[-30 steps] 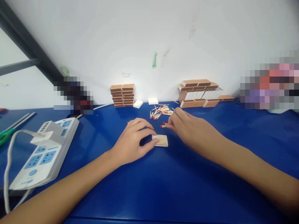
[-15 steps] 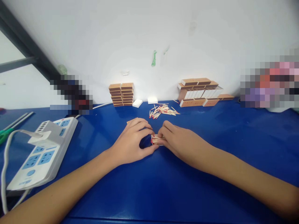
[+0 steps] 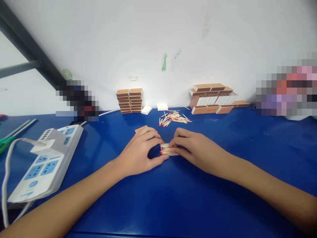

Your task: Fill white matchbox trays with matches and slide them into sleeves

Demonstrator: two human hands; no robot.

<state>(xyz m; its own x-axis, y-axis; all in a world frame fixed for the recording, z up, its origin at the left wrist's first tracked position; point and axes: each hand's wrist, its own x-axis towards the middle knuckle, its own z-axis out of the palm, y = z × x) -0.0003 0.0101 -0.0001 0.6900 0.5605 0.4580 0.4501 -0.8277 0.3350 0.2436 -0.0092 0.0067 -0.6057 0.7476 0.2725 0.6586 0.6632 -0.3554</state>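
Note:
A small white matchbox tray (image 3: 167, 149) lies on the blue table (image 3: 173, 198) between my hands, with red-tipped matches in it. My left hand (image 3: 140, 152) is curled round the tray's left end, thumb and fingers pinching it. My right hand (image 3: 195, 150) is closed on the tray's right end, fingertips pressing on the matches. A loose heap of matches (image 3: 173, 118) lies just beyond the hands. A brown matchbox sleeve (image 3: 140, 129) peeks out behind my left hand.
Stacks of brown matchboxes (image 3: 130, 100) stand at the wall, a bigger pile (image 3: 214, 98) to the right, two white trays (image 3: 154, 108) between. A white power strip (image 3: 47, 158) with cable lies left, green-handled scissors (image 3: 7, 142) at the far left.
My right hand came back from the loose heap with matches and brought them onto the tray. It now rests closed on the tray's right end. My left hand stayed put.

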